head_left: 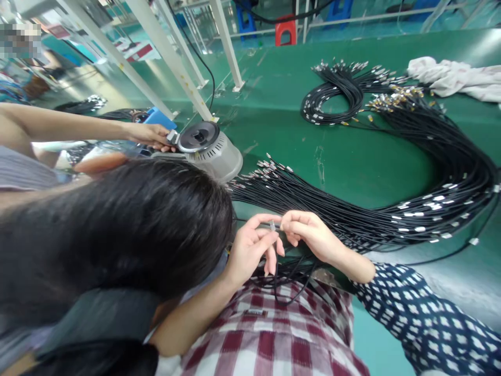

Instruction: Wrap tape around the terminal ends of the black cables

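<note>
My left hand [254, 243] is closed in a pinch on a black cable, with a small whitish label [273, 225] between thumb and forefinger. Right beside it, my right hand [309, 230] has its thumb and forefinger pressed together at the same cable, close to the label. Its other fingers are curled in. Loops of black cable [276, 284] hang below both hands, over a red-and-white checked apron [254, 334]. Just beyond the hands lies a large bundle of black cables [336, 206] with pale tags and metallic ends.
A person's dark-haired head [117, 230] fills the left foreground. Behind it, a co-worker's hand [154, 137] touches a grey round tape dispenser [211, 151]. A coiled cable bundle [307, 107] and a white cloth [450, 75] lie on the green table [270, 130]. White metal posts [227, 42] stand there.
</note>
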`<act>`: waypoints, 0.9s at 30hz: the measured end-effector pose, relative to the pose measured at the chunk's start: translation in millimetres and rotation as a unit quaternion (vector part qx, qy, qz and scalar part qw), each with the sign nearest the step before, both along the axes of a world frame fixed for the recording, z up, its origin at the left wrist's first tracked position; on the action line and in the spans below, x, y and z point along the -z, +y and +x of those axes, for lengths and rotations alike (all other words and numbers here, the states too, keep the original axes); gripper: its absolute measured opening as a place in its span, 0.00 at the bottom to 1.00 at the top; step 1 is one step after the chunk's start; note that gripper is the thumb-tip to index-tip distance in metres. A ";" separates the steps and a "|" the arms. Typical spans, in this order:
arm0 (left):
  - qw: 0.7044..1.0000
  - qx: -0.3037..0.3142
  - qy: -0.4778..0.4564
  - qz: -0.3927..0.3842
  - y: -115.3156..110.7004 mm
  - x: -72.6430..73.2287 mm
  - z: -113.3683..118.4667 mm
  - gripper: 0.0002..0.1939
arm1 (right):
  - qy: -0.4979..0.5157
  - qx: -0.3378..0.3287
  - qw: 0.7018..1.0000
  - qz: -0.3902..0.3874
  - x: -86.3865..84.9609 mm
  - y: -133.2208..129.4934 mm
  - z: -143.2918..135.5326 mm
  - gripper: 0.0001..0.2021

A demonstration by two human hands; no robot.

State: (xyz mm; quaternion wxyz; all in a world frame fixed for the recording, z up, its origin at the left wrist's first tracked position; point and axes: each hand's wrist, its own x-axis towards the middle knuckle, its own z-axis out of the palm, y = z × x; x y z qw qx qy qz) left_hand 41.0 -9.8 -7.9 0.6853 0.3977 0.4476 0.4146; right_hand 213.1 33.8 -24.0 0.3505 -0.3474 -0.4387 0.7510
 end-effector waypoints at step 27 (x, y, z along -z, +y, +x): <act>0.991 -0.017 -0.112 -0.070 21.7 70.7 -3.9 0.36 | -0.228 0.045 0.961 0.149 -79.1 277.3 -181.2 0.18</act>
